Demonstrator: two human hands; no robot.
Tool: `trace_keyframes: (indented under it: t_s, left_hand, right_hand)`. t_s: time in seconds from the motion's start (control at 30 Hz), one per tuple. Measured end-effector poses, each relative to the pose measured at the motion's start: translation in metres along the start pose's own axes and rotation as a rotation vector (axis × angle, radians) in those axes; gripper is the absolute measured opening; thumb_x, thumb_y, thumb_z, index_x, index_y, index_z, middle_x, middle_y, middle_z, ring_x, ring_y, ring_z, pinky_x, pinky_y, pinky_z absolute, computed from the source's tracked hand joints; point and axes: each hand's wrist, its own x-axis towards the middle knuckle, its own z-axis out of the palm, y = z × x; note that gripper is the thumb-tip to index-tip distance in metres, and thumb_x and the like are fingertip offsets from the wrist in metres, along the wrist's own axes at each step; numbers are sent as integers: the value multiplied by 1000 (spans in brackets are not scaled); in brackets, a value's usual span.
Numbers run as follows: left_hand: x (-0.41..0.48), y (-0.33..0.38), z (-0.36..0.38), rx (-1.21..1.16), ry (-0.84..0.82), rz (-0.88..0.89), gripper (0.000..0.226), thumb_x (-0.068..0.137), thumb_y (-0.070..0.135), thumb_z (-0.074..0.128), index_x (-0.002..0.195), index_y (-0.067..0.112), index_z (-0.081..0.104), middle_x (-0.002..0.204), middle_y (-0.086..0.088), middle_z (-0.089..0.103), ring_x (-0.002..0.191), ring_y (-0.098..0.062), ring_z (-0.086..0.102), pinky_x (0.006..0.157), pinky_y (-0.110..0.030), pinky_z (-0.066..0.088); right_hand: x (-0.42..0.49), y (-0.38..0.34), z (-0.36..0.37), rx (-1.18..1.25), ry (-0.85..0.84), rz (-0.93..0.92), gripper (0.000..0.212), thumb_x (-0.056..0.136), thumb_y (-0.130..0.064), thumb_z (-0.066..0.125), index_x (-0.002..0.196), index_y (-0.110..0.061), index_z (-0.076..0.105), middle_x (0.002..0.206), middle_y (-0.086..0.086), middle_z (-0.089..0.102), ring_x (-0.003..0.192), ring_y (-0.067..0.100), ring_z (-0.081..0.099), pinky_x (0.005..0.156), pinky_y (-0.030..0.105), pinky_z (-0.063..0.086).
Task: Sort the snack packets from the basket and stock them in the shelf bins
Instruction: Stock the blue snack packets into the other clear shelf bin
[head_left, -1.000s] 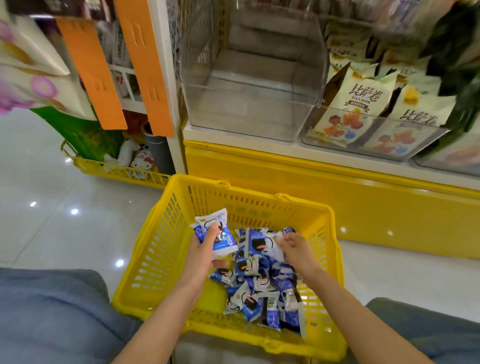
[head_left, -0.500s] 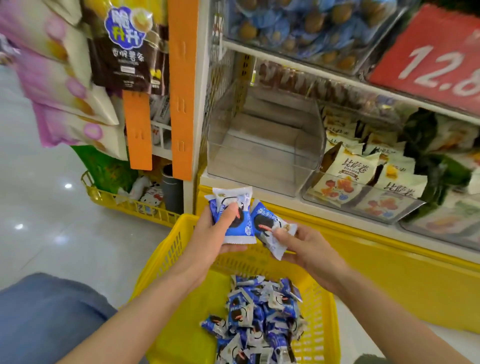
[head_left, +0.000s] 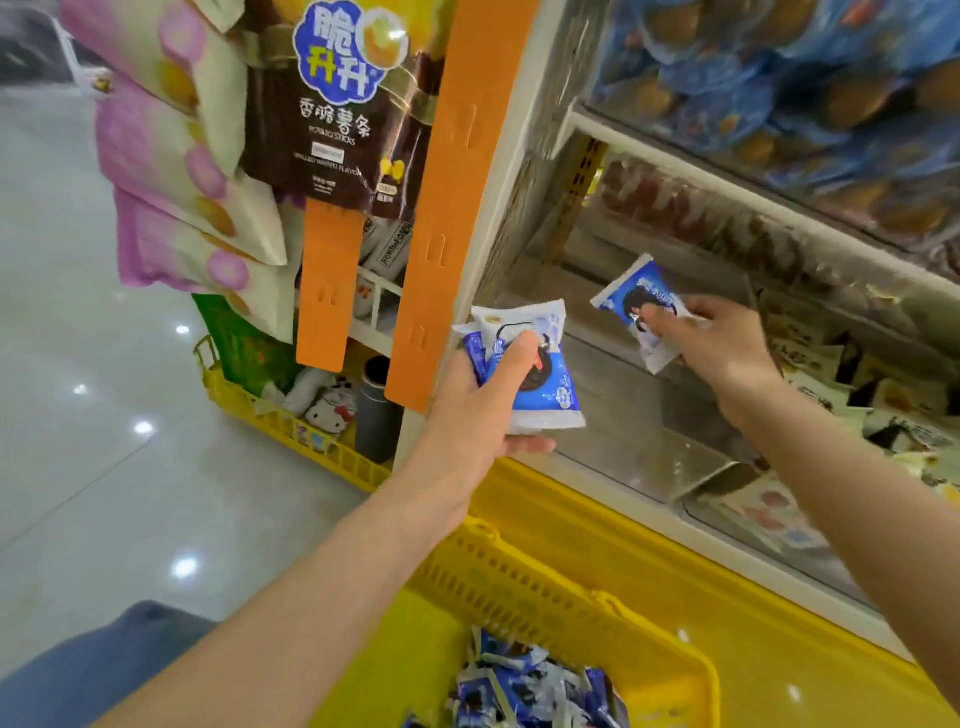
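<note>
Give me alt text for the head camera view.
The left hand grips stacked blue-and-white snack packets and the right hand holds another packet, both held up before a clear shelf bin. More packets lie in the yellow basket below.

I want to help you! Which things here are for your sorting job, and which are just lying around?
For the job: left hand, holding blue packets; right hand, holding a single packet; yellow basket; clear bin.
Just lying about: potato-stick bag; orange strips; plush toy.
</note>
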Motion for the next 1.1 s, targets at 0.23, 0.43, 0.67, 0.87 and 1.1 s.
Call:
trace_keyframes:
  t_s: [0.23,0.43,0.67,0.87,1.1]
  left_hand:
    - [32,7,-21,-46,47,-34,54,71,45,59,121,26,53,104,-4,66,78,-22,71,60,-39,59]
    - [46,1,-38,-52,40,-66,65,61,47,60,121,23,55,106,-10,67,84,-30,70,62,-42,59]
    - [56,4,-55,8,-43,-42,63,59,50,61,117,27,58,105,-8,68,84,-30,70,60,-39,58]
    - [60,6,-59,19,-81,-38,58,60,52,61,115,34,59,106,-6,69,85,-30,70,64,-40,58]
    - [58,11,-56,20,-67,-37,59,61,50,60,116,30,57,106,-9,68,85,-32,70,68,-43,58]
  right_hand:
    - [95,36,53,-484,-60,-74,41,87,-27,63,120,-3,57,122,17,59,112,31,54,94,35,40]
    - [135,36,91,-573,-140,-125,41,90,-25,60,124,-4,49,126,21,51,114,34,50,93,36,38]
    - [153,30,121,-592,-146,-174,38,87,-16,65,120,-4,51,125,19,53,114,33,50,93,37,40]
    - [161,28,121,-1000,-36,-295,37,88,-32,62,120,-15,57,124,15,53,122,34,43,99,40,34]
    - [136,20,115,-845,-49,-331,44,92,-27,56,127,-2,47,130,21,48,119,35,44,93,38,38]
